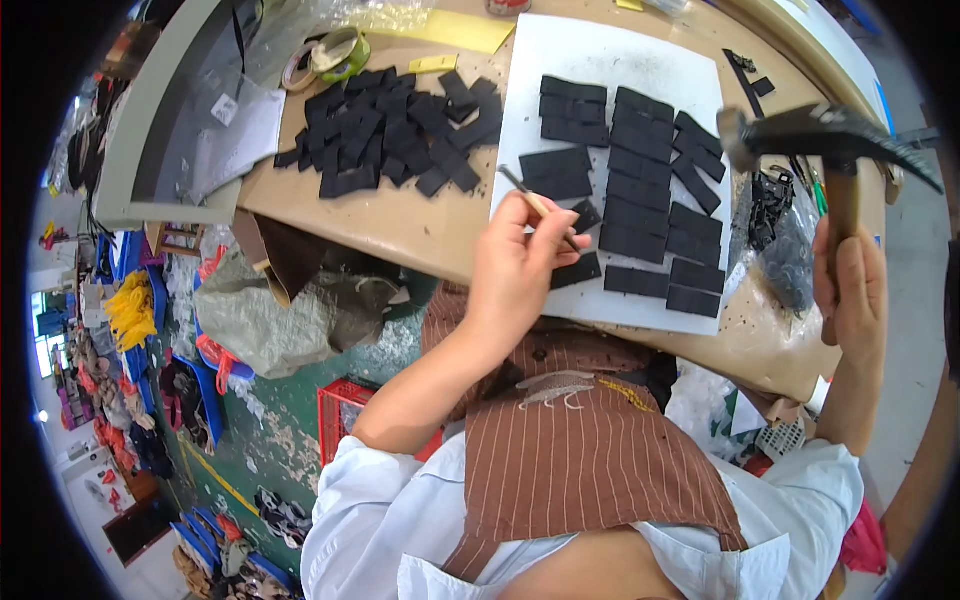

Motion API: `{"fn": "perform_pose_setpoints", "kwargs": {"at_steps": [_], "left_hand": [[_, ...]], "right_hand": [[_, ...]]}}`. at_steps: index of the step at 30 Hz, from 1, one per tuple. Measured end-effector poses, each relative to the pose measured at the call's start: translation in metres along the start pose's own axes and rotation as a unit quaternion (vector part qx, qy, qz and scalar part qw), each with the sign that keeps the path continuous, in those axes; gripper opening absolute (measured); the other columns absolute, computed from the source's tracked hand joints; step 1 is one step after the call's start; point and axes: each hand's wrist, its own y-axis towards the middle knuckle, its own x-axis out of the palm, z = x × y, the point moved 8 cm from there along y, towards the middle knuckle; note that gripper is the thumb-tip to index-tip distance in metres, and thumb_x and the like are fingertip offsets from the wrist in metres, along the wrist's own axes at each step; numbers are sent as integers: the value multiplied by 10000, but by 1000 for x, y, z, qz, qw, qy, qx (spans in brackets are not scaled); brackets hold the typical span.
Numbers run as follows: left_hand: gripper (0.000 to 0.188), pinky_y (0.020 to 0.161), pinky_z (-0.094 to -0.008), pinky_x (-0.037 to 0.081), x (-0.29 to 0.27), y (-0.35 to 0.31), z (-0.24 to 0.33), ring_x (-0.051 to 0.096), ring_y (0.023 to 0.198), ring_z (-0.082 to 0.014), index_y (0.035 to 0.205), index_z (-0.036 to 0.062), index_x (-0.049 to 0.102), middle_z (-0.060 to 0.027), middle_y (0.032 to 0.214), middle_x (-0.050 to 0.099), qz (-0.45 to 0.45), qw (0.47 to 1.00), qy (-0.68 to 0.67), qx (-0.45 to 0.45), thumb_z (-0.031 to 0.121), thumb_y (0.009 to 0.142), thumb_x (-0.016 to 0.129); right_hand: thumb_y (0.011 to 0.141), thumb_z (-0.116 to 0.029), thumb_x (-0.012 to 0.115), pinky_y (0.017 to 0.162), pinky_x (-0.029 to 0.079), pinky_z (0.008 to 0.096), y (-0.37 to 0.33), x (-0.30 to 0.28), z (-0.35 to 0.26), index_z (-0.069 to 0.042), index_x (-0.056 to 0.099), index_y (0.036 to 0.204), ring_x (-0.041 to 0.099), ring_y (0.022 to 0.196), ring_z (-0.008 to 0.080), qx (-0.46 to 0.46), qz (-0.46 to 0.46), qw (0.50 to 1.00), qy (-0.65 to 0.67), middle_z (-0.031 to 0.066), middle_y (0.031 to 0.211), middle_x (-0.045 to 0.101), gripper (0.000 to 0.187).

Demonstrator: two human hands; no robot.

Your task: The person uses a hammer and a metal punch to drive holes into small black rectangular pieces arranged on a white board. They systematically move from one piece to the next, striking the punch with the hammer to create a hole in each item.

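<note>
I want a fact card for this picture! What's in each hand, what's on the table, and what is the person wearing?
Left hand: fingers around a thin rod-like tool, over the white board
Right hand: grips a hammer by its handle, head up
On the board: flat black pieces, mostly in columns
Left of the board: a jumbled black pile
Beyond the pile: a green tape roll
Right of the board: a clear bag
Clothes: brown striped apron, pale blue shirt

Green tape roll (354,66), red crate (327,424)
</note>
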Motion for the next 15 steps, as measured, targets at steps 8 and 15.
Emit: {"fn": "perform_pose_setpoints", "kwargs": {"at_steps": [8,15], "left_hand": [[178,683,-234,540,8,101,75,651,809,-140,1039,-17,574,-65,881,620,-51,995,24,81,122,929,554],[155,676,-224,537,61,164,54,625,787,-95,1022,-12,607,-39,847,640,-128,975,155,90,79,899,586]], "right_hand": [[946,-219,495,492,276,275,20,-4,32,-5,492,807,319,540,116,18,25,989,-145,41,585,358,255],[915,-211,536,463,324,372,71,6,46,-7,468,782,379,463,288,16,45,973,-225,157,541,432,253]]}}
